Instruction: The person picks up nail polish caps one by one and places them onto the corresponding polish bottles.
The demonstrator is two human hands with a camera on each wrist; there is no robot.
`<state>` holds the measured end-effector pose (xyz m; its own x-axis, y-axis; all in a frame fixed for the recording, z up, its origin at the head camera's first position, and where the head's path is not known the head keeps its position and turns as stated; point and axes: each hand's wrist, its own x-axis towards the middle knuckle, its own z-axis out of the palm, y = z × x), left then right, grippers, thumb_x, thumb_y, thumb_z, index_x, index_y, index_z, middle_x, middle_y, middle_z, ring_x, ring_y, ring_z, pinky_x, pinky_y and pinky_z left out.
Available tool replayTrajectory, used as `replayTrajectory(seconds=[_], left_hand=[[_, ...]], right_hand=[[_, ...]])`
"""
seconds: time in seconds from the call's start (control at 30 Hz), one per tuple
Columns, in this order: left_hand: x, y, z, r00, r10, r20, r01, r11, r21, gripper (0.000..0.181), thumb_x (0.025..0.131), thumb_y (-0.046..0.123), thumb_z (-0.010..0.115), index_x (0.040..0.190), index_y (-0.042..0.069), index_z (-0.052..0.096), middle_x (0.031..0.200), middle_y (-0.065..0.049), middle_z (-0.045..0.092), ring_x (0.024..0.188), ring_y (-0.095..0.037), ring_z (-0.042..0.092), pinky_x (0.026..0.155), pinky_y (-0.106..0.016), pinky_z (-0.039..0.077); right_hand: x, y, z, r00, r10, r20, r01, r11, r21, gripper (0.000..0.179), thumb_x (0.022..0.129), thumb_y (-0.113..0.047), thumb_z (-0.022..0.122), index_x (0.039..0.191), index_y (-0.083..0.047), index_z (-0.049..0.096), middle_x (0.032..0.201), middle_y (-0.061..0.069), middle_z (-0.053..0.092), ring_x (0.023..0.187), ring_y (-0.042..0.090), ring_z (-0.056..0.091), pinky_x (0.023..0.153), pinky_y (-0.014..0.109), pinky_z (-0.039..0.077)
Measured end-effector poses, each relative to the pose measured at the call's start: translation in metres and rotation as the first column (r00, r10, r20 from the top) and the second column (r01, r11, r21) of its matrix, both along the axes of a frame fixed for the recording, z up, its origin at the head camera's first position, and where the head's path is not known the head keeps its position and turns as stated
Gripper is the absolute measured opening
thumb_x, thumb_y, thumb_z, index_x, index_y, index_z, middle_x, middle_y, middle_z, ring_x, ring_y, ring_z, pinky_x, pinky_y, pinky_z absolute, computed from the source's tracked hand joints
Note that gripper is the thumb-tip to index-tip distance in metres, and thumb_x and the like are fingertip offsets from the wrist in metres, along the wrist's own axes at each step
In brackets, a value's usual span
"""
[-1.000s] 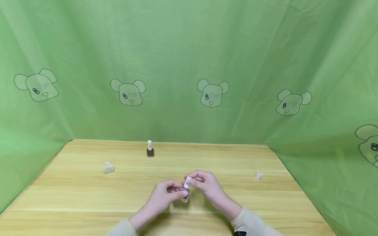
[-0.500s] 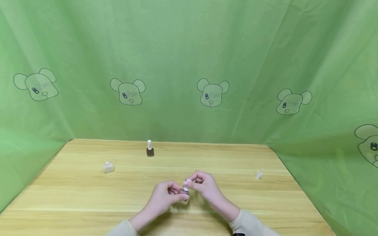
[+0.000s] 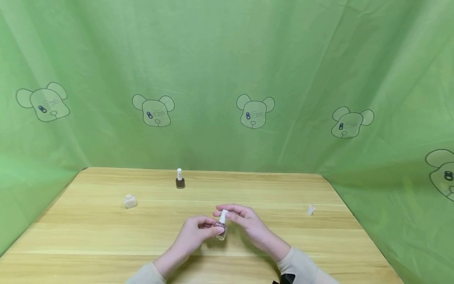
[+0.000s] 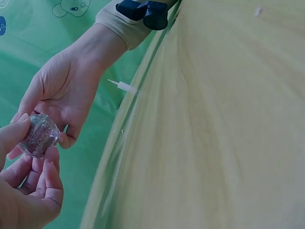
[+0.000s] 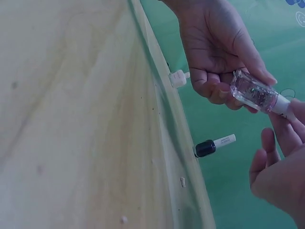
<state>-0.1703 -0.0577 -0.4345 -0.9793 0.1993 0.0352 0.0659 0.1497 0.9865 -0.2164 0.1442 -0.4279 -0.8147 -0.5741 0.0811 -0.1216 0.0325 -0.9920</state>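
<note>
My left hand pinches a small clear bottle of glitter nail polish between thumb and fingers, over the near middle of the table. White and narrow, its cap sits on the bottle's neck, tilted a little to the right. My right hand has thumb and fingers at this cap from the right side. In the left wrist view the bottle's base faces the camera and the cap is hidden behind it. The right wrist view shows the left hand's grip around the glass body.
A dark nail polish bottle with a white cap stands at the back of the wooden table. An uncapped, clear-looking bottle is at the left. At the right a white cap stands with its brush up. Green cloth surrounds the table.
The right hand's fingers have shifted on the cap, now straighter and with more of the cap showing. The left hand keeps hold of the bottle, raised slightly from half a second ago.
</note>
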Motion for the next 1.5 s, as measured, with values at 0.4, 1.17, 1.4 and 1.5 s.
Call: replayTrajectory(seconds=[0.4,1.17,1.4,1.5], left_hand=[[-0.001,0.0,-0.003,1.0,0.016,-0.007,-0.017,0.999,-0.039,0.033,0.076,0.024,0.082,0.096,0.001,0.071,0.087,-0.008,0.073,0.073,-0.013,0.064,0.066,-0.021,0.055],[-0.001,-0.002,0.002,0.989,0.063,-0.135,-0.083,0.986,-0.143,0.034,0.073,0.026,0.084,0.092,0.003,0.069,0.083,-0.004,0.068,0.069,-0.008,0.057,0.062,-0.017,0.052],[-0.008,-0.007,0.006,0.989,0.079,-0.125,-0.095,0.987,-0.13,0.034,0.074,0.024,0.083,0.096,0.002,0.069,0.086,-0.006,0.069,0.072,-0.012,0.058,0.064,-0.019,0.051],[-0.012,-0.01,0.01,0.989,0.092,-0.114,-0.108,0.985,-0.136,0.035,0.074,0.024,0.083,0.097,0.003,0.068,0.088,-0.006,0.069,0.074,-0.013,0.058,0.065,-0.02,0.051]], right_hand=[[0.004,-0.007,0.007,0.99,-0.114,-0.085,0.125,0.983,0.133,0.033,0.094,-0.022,0.063,0.115,0.003,0.064,0.112,0.016,0.072,0.102,0.011,0.066,0.104,0.043,0.042],[0.006,-0.007,0.01,0.989,-0.115,-0.092,0.126,0.983,0.131,0.039,0.092,-0.02,0.066,0.12,0.006,0.06,0.114,0.025,0.067,0.092,0.005,0.067,0.09,0.021,0.052],[0.005,-0.003,0.013,0.966,-0.186,-0.179,0.215,0.964,0.159,0.033,0.091,-0.02,0.066,0.119,-0.001,0.063,0.111,0.019,0.07,0.093,0.005,0.064,0.084,0.024,0.048],[0.005,0.001,0.013,0.956,-0.2,-0.214,0.235,0.96,0.15,0.032,0.092,-0.019,0.066,0.118,-0.002,0.064,0.113,0.019,0.069,0.095,0.007,0.066,0.084,0.023,0.05]])
